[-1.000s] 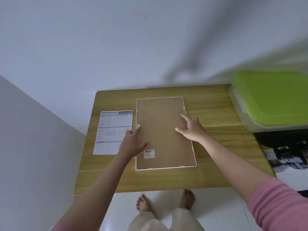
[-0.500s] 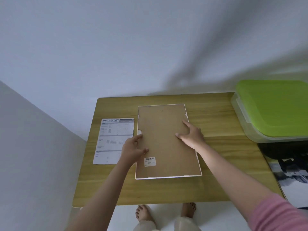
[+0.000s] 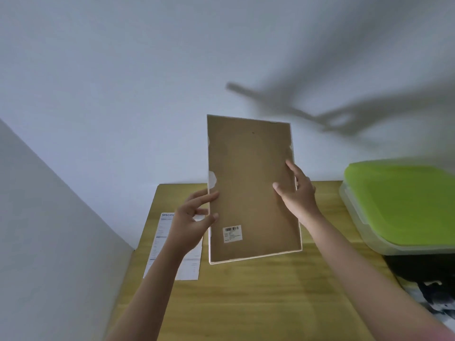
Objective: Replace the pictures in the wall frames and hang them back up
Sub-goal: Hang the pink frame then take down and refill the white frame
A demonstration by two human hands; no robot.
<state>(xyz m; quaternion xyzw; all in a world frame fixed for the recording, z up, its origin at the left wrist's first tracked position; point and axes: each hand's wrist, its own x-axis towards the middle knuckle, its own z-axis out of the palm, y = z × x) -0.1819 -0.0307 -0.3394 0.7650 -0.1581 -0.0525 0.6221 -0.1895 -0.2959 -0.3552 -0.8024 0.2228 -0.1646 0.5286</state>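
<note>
The left hand (image 3: 189,223) and right hand (image 3: 299,193) pinch the side edges of the frame (image 3: 251,188), held upright above the wooden table (image 3: 258,296), brown backing toward the camera. A printed sheet (image 3: 160,242) lies below; beyond stands the wall (image 3: 123,82).

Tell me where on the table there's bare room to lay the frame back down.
The widest bare wood on the table is the middle and near part, between the printed sheet on the left and the green-lidded box on the right. The frame is in the air, gripped by the left hand and right hand. The left strip by the sheet and the right edge by the box are tight.
</note>
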